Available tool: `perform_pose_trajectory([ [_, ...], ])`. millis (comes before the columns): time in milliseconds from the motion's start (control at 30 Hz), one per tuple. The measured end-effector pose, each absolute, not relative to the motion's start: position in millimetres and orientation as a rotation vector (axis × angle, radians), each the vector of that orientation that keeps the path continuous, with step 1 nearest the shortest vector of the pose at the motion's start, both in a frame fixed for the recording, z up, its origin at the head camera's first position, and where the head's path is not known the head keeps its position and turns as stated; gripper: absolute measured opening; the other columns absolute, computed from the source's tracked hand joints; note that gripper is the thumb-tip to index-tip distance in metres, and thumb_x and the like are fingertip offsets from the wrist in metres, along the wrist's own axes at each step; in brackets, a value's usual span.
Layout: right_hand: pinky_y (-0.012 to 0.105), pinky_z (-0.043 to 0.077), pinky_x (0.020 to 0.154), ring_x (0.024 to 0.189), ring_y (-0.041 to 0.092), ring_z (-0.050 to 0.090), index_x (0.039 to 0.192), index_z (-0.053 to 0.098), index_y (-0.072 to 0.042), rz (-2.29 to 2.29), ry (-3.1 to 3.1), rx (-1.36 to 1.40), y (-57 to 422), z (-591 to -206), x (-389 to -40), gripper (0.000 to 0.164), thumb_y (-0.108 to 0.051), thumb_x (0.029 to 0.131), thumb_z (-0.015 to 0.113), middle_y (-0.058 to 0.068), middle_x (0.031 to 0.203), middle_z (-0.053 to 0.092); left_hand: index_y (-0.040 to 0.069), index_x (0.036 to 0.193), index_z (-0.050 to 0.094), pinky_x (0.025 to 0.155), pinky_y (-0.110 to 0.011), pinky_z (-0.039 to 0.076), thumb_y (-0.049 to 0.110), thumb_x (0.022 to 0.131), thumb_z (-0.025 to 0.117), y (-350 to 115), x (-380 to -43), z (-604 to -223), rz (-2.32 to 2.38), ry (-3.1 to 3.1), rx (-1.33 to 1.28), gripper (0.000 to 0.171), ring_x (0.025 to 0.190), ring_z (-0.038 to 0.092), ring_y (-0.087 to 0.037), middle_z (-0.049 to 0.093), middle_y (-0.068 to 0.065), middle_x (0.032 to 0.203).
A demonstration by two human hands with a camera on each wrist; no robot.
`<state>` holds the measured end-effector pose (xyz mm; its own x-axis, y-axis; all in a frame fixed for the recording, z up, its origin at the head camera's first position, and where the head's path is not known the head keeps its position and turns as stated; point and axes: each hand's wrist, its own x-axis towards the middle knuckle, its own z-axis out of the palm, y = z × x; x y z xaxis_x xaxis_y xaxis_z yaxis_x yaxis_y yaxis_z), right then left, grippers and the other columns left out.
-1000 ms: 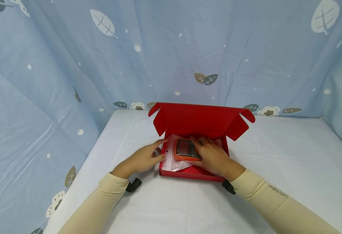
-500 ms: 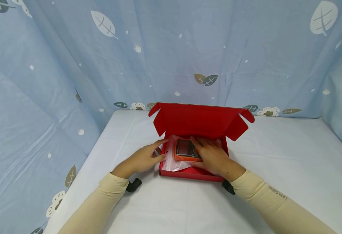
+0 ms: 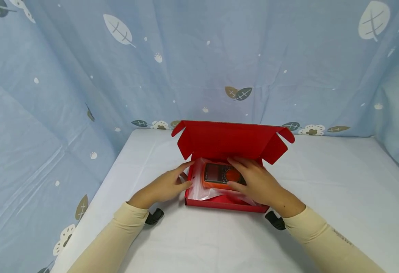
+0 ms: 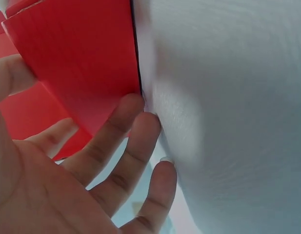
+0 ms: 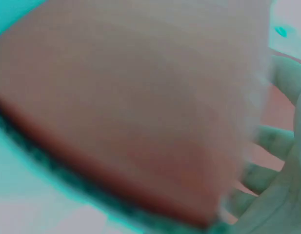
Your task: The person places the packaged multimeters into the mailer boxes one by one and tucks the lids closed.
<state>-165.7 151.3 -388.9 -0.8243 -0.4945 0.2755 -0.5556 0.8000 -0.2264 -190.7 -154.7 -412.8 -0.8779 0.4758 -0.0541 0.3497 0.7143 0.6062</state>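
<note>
An orange multimeter [image 3: 214, 172] with a dark face and a round dial lies in a clear zip bag [image 3: 199, 192] inside an open red box [image 3: 216, 204]. My left hand [image 3: 166, 186] rests at the box's left wall, thumb and forefinger near its rim. Its fingers extend loosely along the outside of the red wall [image 4: 87, 58] in the left wrist view. My right hand [image 3: 260, 182] lies spread over the right end of the multimeter, covering that end. In the right wrist view, several of its fingers [image 5: 274, 141] show beside a large blurred reddish surface.
The box's red lid [image 3: 226, 138] stands raised at the back, its side flaps sticking out. The box sits on a white-covered table [image 3: 199, 242]. Behind and to the left hangs a blue leaf-patterned curtain [image 3: 185, 68].
My right hand has shifted right and its fingers have spread, uncovering the multimeter's dial. The right end of the box's front wall shows further right. My left hand stays at the left wall.
</note>
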Motion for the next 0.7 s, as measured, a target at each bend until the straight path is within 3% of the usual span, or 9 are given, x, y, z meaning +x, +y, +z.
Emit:
perform_pose_trajectory([
  [167,0.051,0.052,0.099,0.128,0.032,0.055,0.14,0.057,-0.009,0.567,-2.756,0.751,164,-383,-156,0.059,-0.031,0.089,0.076,0.012,0.139,0.057,0.022,0.154,0.038,0.082,-0.032,0.052,0.033,0.099,0.059,-155,-190,-410,0.93,2.754,0.655,0.06,0.094,0.062,-0.011,0.066,0.0,0.113],
  [367,0.051,0.056,0.092,0.117,0.03,0.061,0.129,0.066,-0.01,0.704,-2.643,0.682,175,-377,-141,0.043,-0.018,0.088,0.076,0.009,0.126,0.065,0.018,0.138,0.059,0.081,-0.032,0.052,0.027,0.098,0.058,-156,-191,-406,0.975,2.895,0.626,0.041,0.089,0.063,-0.011,0.069,0.001,0.105],
  [500,0.047,0.059,0.084,0.11,0.027,0.063,0.122,0.07,-0.01,0.756,-2.529,0.677,182,-372,-136,0.036,-0.011,0.087,0.077,0.008,0.119,0.067,0.018,0.132,0.062,0.079,-0.033,0.053,0.032,0.098,0.059,-156,-192,-402,0.976,2.963,0.511,0.038,0.089,0.063,-0.013,0.069,0.0,0.106],
  [600,0.041,0.061,0.077,0.104,0.023,0.065,0.116,0.072,-0.009,0.78,-2.441,0.684,187,-368,-134,0.032,-0.006,0.085,0.077,0.006,0.113,0.069,0.018,0.132,0.061,0.077,-0.034,0.054,0.035,0.098,0.059,-157,-193,-401,0.983,2.985,0.427,0.039,0.091,0.064,-0.015,0.07,-0.002,0.109],
  [700,0.023,0.06,0.072,0.096,0.016,0.065,0.111,0.073,-0.008,0.779,-2.362,0.668,193,-363,-132,0.029,-0.002,0.084,0.077,0.004,0.107,0.071,0.017,0.136,0.057,0.078,-0.037,0.055,0.036,0.098,0.059,-159,-194,-402,1.009,3.0,0.38,0.043,0.093,0.065,-0.017,0.07,-0.004,0.112],
])
